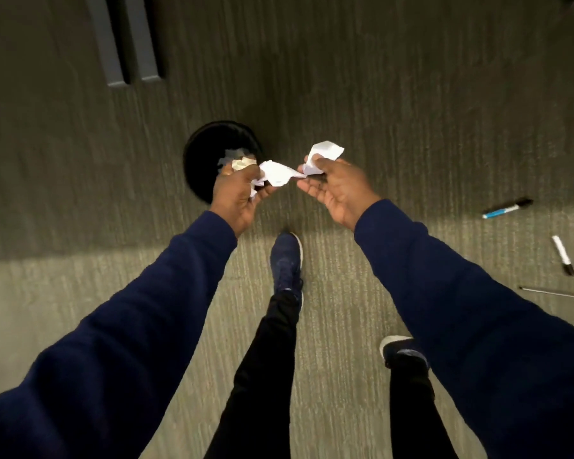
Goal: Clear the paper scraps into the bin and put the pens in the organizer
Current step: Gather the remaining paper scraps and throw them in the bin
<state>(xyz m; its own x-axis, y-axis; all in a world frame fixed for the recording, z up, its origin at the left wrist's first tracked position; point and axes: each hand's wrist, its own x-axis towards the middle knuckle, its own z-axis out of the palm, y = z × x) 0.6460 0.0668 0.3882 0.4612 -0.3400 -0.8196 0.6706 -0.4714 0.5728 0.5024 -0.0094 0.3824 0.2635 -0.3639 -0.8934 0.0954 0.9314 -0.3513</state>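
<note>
Person stands on grey carpet (411, 94), both arms out in dark blue sleeves, looking straight down. Left hand (237, 193) is curled closed around a crumpled white paper scrap (277, 173), held at the near edge of the black round bin (206, 147); part of the hand overlaps the bin opening in the view. Right hand (337, 183) is partly closed, thumb and fingers pinching a second white scrap (323, 154), off to the right of the bin, not above it. The two scraps nearly meet between the hands; can't tell if they're joined or separate pieces. Bin already has some pale crumpled paper inside (237, 160), so the scrap clearing looks partly done. No loose scraps seen on the visible floor, so these two handfuls may be the last, judging by this view only. Pens untouched: blue-barrel marker with black cap (507, 207) lies on the carpet far right, a white marker with black cap (563, 255) lies just below it, and a thin grey pen (549, 292) lies lower, with another thin item at the frame edge, too cut off to identify. All are well apart from the hands. Organizer not in view. Two dark flat bars (126, 41) top left, likely furniture legs. Remaining: drop both scraps in the bin, then collect every pen and find the organizer. Roughly under halfway.
</note>
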